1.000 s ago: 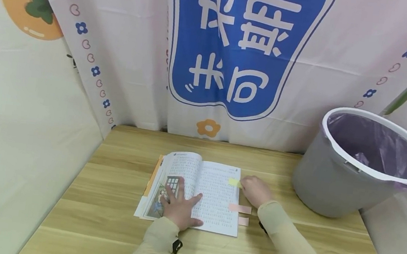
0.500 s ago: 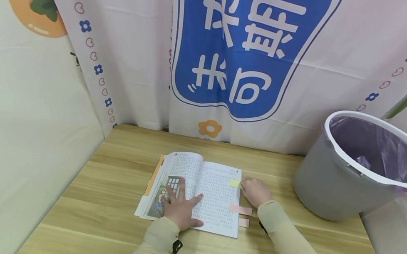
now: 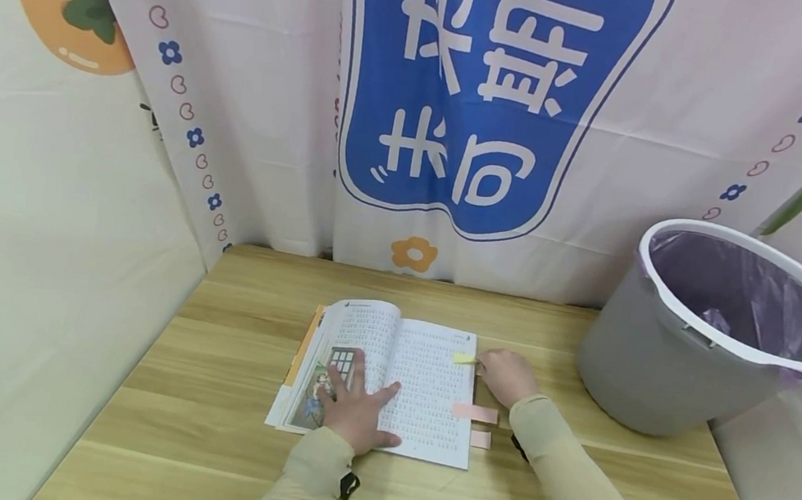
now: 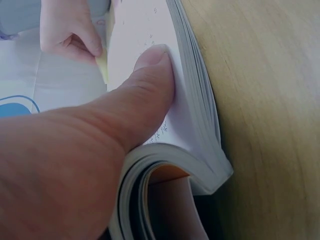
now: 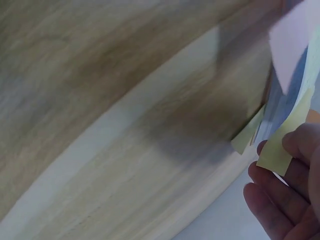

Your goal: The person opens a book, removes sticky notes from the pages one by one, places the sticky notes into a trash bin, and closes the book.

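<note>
An open book (image 3: 426, 381) lies on the wooden table, printed text on both pages and a picture on its left one. My left hand (image 3: 354, 418) presses on it with fingers spread, mostly over the left page. In the left wrist view its thumb (image 4: 147, 90) rests flat across the right page near the bottom edge. At the right page's outer edge, my right hand (image 3: 505, 377) pinches a yellow sticky tab (image 5: 282, 147) between thumb and fingers; the tab's other end is at the page. Two pink sticky tabs (image 3: 475, 413) (image 3: 480, 439) stick out below it.
Another yellow tab (image 5: 248, 134) pokes out lower in the page stack. To the right stands a grey bin (image 3: 643, 368) with a white rim and purple liner. A printed curtain (image 3: 286, 146) hangs behind the table (image 3: 206, 393).
The yellow tab's visible part on the page has become narrower and tilted as the right hand shifted very slightly. My left hand stays put on the book.
</note>
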A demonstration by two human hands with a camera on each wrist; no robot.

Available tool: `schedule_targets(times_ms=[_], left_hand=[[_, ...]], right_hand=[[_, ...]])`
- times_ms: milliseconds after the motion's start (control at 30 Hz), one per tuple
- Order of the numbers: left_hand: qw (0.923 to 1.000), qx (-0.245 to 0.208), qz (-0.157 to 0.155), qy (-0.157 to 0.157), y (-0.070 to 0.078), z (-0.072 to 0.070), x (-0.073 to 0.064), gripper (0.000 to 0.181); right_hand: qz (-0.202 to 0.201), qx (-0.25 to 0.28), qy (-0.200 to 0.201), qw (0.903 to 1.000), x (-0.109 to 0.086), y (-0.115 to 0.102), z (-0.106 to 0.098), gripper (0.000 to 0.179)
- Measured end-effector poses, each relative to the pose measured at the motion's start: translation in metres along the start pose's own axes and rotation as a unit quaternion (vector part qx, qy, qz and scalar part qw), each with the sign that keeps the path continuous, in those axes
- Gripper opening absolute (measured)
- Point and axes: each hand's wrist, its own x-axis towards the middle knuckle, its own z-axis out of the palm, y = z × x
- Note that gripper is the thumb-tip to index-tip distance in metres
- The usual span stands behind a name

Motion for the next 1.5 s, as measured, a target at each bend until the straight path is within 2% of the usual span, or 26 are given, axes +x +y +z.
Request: schedule_targets(times_ms=[167,567,1033,1200,1300,1433,1500], left_hand=[[1.0000,-0.002,0.002,0.003,0.000,0.000,0.001,0.089],[0.9999,-0.014,-0.002,-0.004,0.000,-0.003,0.000,0.089],[0.9998,-0.018,-0.006,-0.009,-0.002,0.002,0.003,0.090],[0.9997,-0.021,-0.004,-0.008,0.000,-0.002,0.000,0.090],[0.9998,-0.020,-0.003,-0.006,0.000,-0.003,0.000,0.089],[0.9998,-0.018,-0.003,-0.007,-0.001,-0.002,0.000,0.089],[0.9998,-0.019,-0.003,-0.006,-0.001,-0.001,0.000,0.089]], right_hand=[[0.000,-0.004,0.022,0.9997,-0.001,0.000,-0.003,0.010],[0.017,0.009,0.032,0.9993,-0.002,-0.002,-0.011,0.012],[0.025,0.032,0.057,0.9976,-0.002,-0.004,-0.022,0.012],[0.030,0.044,0.091,0.9944,-0.002,-0.004,-0.029,0.016],[0.028,0.047,0.096,0.9938,-0.002,-0.002,-0.037,0.017],[0.018,0.051,0.110,0.9925,-0.007,-0.001,-0.055,0.017],[0.005,0.040,0.130,0.9907,-0.009,0.000,-0.066,0.016]])
